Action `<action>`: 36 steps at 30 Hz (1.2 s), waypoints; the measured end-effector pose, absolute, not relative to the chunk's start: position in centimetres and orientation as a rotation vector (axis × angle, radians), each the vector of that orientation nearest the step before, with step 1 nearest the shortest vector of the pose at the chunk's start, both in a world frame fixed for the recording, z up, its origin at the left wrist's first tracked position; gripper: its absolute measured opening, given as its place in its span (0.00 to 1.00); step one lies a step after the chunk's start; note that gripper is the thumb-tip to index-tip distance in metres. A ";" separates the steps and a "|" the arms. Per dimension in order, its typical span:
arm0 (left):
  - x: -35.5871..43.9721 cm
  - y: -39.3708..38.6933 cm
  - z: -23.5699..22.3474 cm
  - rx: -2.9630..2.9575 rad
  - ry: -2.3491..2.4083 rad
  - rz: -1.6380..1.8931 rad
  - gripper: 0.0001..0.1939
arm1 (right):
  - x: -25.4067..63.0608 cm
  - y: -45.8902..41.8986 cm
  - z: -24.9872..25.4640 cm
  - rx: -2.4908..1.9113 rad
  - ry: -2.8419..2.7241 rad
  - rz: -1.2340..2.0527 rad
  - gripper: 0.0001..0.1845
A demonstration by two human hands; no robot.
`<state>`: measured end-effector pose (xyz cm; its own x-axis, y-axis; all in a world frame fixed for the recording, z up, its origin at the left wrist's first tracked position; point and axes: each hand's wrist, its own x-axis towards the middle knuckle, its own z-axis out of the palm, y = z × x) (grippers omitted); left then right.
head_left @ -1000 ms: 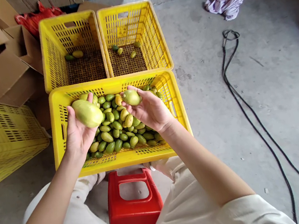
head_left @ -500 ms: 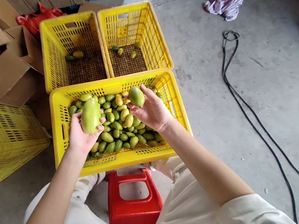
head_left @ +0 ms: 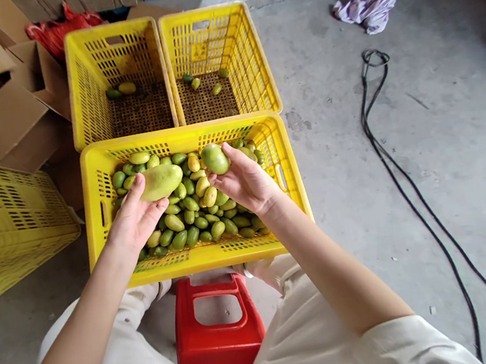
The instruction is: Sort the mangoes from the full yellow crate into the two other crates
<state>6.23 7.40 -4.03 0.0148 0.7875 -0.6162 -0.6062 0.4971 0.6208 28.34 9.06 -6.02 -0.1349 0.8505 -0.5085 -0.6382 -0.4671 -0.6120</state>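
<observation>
Over the left part of a yellow plastic crate (head_left: pixel 201 267), my left hand (head_left: pixel 135 219) grips a large pale-green oval fruit, mango-like (head_left: pixel 161 182), lying sideways between thumb and fingers. My right hand (head_left: pixel 247 184) holds a smaller, rounder green fruit (head_left: pixel 215 159) at its fingertips, thumb on top. The two fruits are close but apart. Below both hands, many smaller green and yellowish oval fruits (head_left: pixel 188 217) are heaped in the crate; my hands hide some of them.
Behind stand two more yellow crates (head_left: pixel 126 132) (head_left: pixel 228 117) with a few fruits each. A tilted yellow crate (head_left: pixel 22 203) and cardboard boxes (head_left: pixel 9 119) are at left. A red stool (head_left: pixel 223 355) stands between my legs. A black cable (head_left: pixel 385 154) and a cloth (head_left: pixel 367 8) lie right.
My left hand has turned its large fruit from upright to lying sideways, its tip now pointing right. My right hand has tilted its round fruit and shifted it slightly left.
</observation>
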 end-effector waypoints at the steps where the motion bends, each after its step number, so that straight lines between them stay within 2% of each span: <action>1: 6.2 7.4 -4.0 0.187 1.104 1.107 0.13 | 28.4 9.1 -6.2 -1.031 -0.300 1.786 0.11; 6: 5.9 7.7 -3.6 0.095 1.087 1.168 0.15 | 28.6 9.1 -6.8 -1.026 -0.284 1.771 0.15; 10: 5.9 8.0 -3.2 0.041 1.052 1.171 0.21 | 28.7 9.1 -6.9 -1.009 -0.242 1.781 0.13; 21: 6.5 8.3 -2.1 -0.080 1.040 1.113 0.26 | 28.4 8.7 -4.8 -0.950 -0.329 1.792 0.10; 29: 6.8 8.6 -1.1 -0.102 1.104 1.012 0.30 | 29.4 8.7 -5.7 -0.791 -0.396 1.885 0.20; 33: 6.6 8.4 -2.4 -0.063 1.160 1.003 0.25 | 29.7 8.7 -6.0 -0.851 -0.384 1.884 0.22; 36: 6.2 7.9 -4.6 -0.030 1.168 0.991 0.17 | 29.6 8.7 -6.1 -0.862 -0.357 1.870 0.18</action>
<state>6.23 7.91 -4.62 0.0394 0.6319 -0.7740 -0.6605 0.5977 0.4544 29.55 8.72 -6.05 -0.2414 0.8826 -0.4033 -0.6717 -0.4520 -0.5870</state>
